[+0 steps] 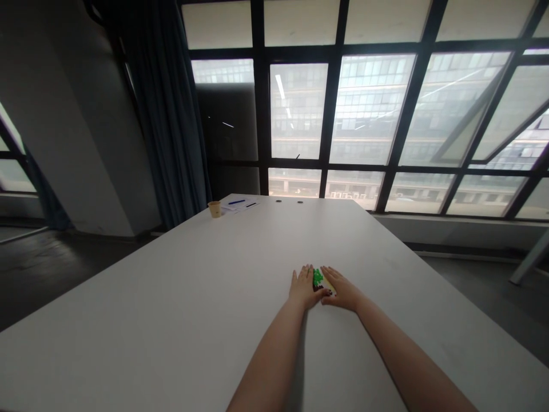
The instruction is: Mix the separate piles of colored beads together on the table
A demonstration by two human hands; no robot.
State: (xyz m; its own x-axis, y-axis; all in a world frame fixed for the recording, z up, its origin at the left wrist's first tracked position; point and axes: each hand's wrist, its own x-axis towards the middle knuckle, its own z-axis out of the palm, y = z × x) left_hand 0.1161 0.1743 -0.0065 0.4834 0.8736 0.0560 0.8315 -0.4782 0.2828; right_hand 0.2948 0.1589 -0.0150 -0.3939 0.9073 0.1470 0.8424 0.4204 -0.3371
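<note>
Both my arms reach out over a large white table [180, 297]. My left hand [303, 286] lies flat on the tabletop, fingers stretched forward, touching the left side of a small object [319, 280] that is green on top, dark below and pale yellow at the right. My right hand [341, 289] lies flat against the object's right side, fingers extended and partly over it. The object sits between the two hands and is too small to name.
At the table's far left corner stand a small tan paper cup [215, 209] and sheets of paper with a blue pen [237, 202]. Two round cable holes [278, 201] sit near the far edge. Large dark-framed windows and a dark curtain [171, 114] stand behind.
</note>
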